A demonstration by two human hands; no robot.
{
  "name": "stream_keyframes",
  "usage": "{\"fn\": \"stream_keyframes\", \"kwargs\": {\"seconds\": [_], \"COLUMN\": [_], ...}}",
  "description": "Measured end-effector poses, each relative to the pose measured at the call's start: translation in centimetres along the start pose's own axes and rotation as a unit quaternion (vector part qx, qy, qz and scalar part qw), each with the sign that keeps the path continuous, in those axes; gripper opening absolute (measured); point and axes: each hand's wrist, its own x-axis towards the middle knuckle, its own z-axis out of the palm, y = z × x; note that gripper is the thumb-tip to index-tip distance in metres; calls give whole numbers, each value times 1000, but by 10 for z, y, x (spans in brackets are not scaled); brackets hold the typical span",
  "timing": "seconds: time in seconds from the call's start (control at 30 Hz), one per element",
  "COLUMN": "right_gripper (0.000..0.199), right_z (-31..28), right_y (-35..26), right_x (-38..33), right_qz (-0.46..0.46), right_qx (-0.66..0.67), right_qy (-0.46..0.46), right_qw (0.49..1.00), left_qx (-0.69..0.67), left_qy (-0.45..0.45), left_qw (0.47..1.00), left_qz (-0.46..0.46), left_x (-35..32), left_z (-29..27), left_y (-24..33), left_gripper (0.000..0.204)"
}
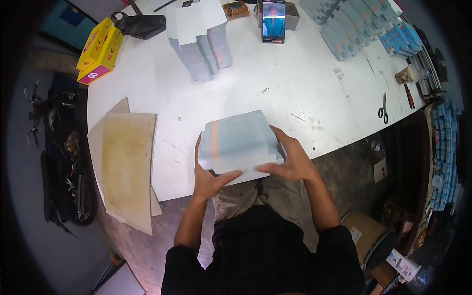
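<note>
Hands, left (209, 178) and right (291, 162), clasp a stack of pale flat cartons (239, 142) from both sides at the white table (295, 93) edge.

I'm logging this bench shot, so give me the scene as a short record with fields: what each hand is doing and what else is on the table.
left hand: left hand grips the near left corner of the stack of flat cartons
right hand: right hand holds the stack's right side
surface: white table
far side: pile of white boxes, phone standing upright, rows of blue packs
right edge: scissors
left edge: yellow box, brown boards
</note>
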Motion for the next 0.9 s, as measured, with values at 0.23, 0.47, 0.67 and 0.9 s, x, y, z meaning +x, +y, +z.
{"fn": "stream_keyframes", "kwargs": {"seconds": [0.23,0.47,0.67,0.9], "right_gripper": [70,35,46,48], "right_z": [30,50,43,38], "right_y": [-1,-3,-1,-10], "right_x": [-3,-19,-15,-14], "right_qz": [-139,-240,-260,-276], "right_qx": [-284,-372,-399,-430], "right_qy": [247,183,148,126], "right_qw": [916,878,867,850], "left_qx": [-214,-215,46,376], "left_qy": [78,98,113,48], "left_qw": [956,951,962,918], "left_qz": [-185,-199,-246,114], "left_x": [9,12,13,18], "left_z": [19,15,2,-31], "left_y": [23,20,30,85], "left_gripper": [79,86,109,83]}}
